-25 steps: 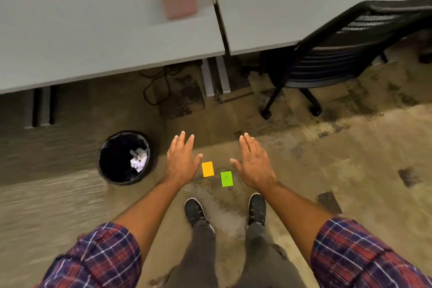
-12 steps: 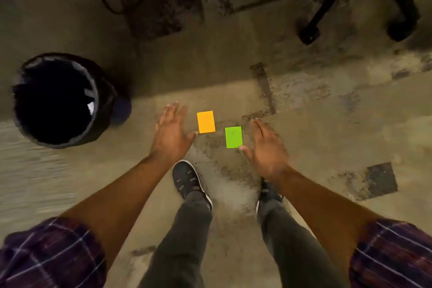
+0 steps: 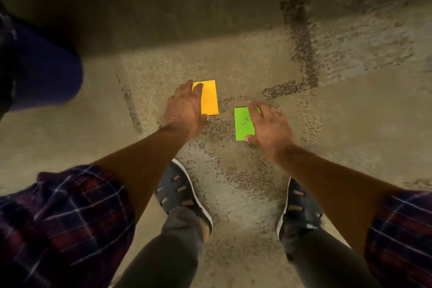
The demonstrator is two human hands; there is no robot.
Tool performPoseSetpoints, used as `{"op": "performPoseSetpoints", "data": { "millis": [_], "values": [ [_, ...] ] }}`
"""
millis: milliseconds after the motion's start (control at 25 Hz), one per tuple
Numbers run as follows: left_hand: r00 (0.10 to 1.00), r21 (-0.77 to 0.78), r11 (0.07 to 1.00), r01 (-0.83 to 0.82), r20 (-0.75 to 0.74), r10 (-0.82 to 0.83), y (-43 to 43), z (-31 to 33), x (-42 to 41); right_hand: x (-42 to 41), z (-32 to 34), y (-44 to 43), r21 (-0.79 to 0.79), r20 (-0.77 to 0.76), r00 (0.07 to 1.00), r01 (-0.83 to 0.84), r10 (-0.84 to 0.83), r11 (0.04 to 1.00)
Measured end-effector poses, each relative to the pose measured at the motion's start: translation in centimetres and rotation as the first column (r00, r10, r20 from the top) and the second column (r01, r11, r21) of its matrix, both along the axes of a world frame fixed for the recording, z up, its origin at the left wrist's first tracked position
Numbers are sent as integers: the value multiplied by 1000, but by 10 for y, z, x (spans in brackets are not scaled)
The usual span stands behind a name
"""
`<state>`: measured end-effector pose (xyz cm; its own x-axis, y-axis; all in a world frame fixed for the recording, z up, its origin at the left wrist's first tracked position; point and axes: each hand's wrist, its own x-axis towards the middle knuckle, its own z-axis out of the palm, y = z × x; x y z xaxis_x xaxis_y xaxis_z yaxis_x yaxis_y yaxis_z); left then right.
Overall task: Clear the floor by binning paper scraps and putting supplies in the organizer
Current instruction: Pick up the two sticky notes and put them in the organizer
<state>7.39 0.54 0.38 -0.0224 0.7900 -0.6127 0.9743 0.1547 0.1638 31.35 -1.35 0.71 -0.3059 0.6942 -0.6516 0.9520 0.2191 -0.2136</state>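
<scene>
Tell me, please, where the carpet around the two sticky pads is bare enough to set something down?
Bare carpet lies right of the right hand, and beyond the orange pad. It is tight between that pad and the green pad, and near the shoes.

Two sticky-note pads are seen lying flat on the floor (image 3: 350,124), side by side and slightly apart, ahead of the person's shoes. The left pad (image 3: 210,98) is placed a little farther from the person than the right pad (image 3: 243,125). The left hand (image 3: 184,110) is laid over the left edge of the left pad, with fingertips on its far left corner. The right hand (image 3: 268,126) is laid over the right edge of the right pad, the thumb at its near right corner. The left shoe (image 3: 182,192) and the right shoe (image 3: 299,208) are set behind the pads, nearer the person. A bin (image 3: 35,70) is partly seen at the left edge, well apart from the pads.
</scene>
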Motion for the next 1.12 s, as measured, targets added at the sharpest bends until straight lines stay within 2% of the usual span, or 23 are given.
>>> {"op": "performPoseSetpoints", "data": {
  "millis": [200,360,400,480,560,640,760,920,1040,1120],
  "values": [
    [980,57,988,142,-151,-133,5,-33,7,2,-25,2,88,124,983,-148,137,985],
    [983,90,996,6,-185,11,15,-22,5,0,-26,11,110,160,983,-112,94,988],
    [989,89,995,-42,-138,54,18,-18,2,-1,-25,13,112,165,984,-82,63,990],
    [985,70,984,-163,65,158,21,-7,-3,0,-19,16,117,171,985,-6,-14,993],
    [959,28,977,-210,202,200,19,10,-6,4,-9,18,74,148,987,49,-59,996],
    [955,0,979,-206,219,201,12,29,-6,8,2,18,12,123,989,82,-82,997],
    [919,-9,956,-294,273,285,3,43,-5,9,10,8,-18,141,989,55,-52,998],
    [796,-99,895,-435,423,433,2,34,0,1,-10,-15,-11,166,985,38,-36,999],
    [773,-53,876,-479,447,450,-1,24,4,-5,-29,-37,68,217,975,24,-39,997],
    [829,12,909,-416,417,374,-7,23,6,-6,-36,-40,97,220,972,57,-77,994]
  ]
}}
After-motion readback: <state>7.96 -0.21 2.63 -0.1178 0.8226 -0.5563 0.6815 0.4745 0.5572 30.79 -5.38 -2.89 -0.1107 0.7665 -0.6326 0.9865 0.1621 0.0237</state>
